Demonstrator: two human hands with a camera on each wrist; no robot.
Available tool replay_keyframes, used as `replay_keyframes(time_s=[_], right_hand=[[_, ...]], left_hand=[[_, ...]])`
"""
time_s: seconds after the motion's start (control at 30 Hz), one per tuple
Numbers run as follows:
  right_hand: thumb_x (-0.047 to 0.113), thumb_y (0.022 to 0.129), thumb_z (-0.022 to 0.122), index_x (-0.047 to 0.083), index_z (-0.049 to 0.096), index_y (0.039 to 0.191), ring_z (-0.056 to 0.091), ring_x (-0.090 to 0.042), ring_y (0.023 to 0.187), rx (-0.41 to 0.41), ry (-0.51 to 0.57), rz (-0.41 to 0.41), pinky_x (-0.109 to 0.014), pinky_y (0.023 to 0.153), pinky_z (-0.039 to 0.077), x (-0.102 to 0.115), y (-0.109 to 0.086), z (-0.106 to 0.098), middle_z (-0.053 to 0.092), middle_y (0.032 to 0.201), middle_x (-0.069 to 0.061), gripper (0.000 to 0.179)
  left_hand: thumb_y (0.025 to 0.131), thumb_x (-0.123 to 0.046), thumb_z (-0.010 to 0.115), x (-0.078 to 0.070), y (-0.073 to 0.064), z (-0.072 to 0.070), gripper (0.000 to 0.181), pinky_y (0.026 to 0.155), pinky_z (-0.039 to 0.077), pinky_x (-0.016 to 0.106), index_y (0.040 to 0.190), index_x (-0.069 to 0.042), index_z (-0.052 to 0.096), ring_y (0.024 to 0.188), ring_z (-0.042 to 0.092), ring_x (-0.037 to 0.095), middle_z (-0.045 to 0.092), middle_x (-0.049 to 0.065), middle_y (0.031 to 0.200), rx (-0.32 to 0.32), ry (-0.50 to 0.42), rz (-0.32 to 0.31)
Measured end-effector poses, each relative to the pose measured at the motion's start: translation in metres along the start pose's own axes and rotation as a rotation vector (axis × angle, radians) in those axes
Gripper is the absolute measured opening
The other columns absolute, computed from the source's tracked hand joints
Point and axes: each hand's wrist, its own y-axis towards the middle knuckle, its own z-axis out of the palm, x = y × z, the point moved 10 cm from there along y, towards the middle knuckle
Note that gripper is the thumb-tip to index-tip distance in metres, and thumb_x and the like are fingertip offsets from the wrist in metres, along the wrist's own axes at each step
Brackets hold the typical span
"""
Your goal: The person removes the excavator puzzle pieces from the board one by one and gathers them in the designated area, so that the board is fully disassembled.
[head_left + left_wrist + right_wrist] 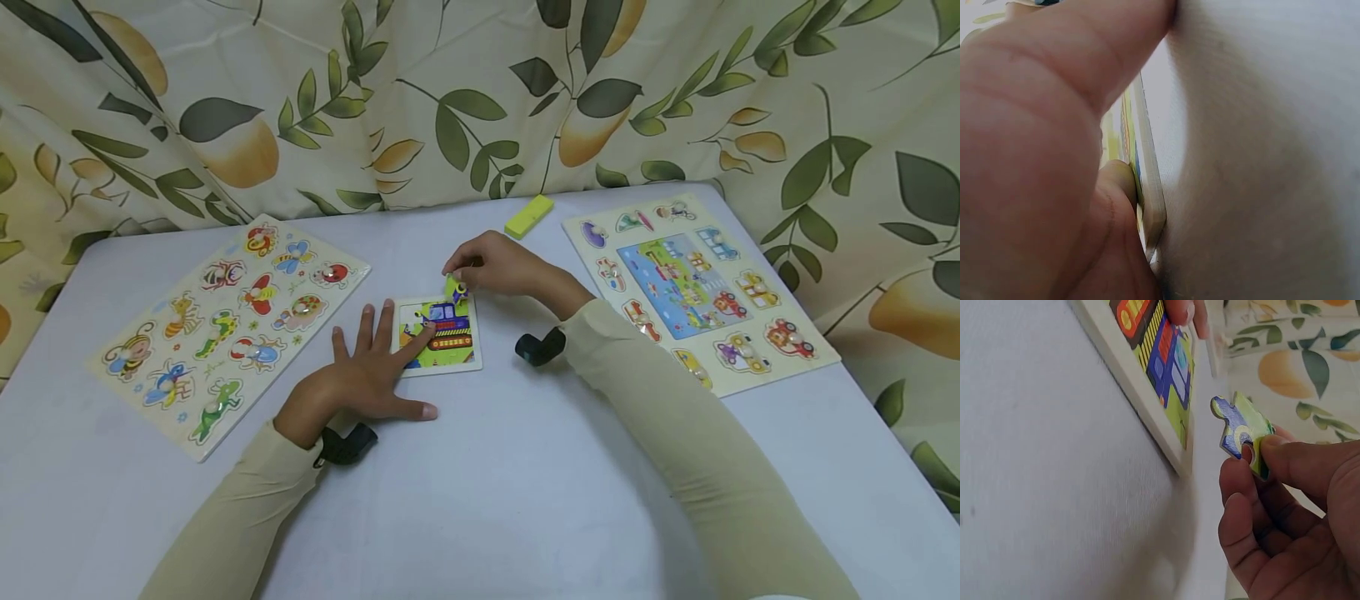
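A small framed jigsaw puzzle [442, 358] with a purple and red vehicle picture lies flat at the middle of the table. My left hand [367, 371] is spread out beside it, fingers straight, with the index finger resting over the picture's left part. My right hand [498, 265] pinches a green and purple jigsaw piece [1244, 431] between thumb and fingers, raised by the puzzle's upper right corner. In the right wrist view the piece is tilted and apart from the frame. The left wrist view shows the palm and thumb close up next to the puzzle's wooden edge [1150, 169].
An insect peg board [232, 325] lies at the left, slanted. On the right is a vehicle peg board [675, 350], partly behind the right forearm. Near the back edge sits a yellow-green block [529, 217]. A patterned curtain [450, 50] hangs behind the table.
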Motion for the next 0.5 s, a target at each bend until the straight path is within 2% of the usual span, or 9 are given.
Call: replay_keyframes(time_s=[0.5], right_hand=[[0.007,0.097,0.058,0.004,0.070,0.112,0.056,-0.020,0.081,0.069,-0.029,0.115,-0.029,0.070,0.043,-0.026,-0.016,-0.011,0.067,0.095,-0.007,0.019]], left_hand=[[0.069,-0.079,0.063,-0.002,-0.001,-0.001,0.115,0.097,-0.016,0.074,0.157,-0.033,0.005,0.137,-0.031,0.045,-0.031,0.020,0.154,-0.002,-0.013,0.006]])
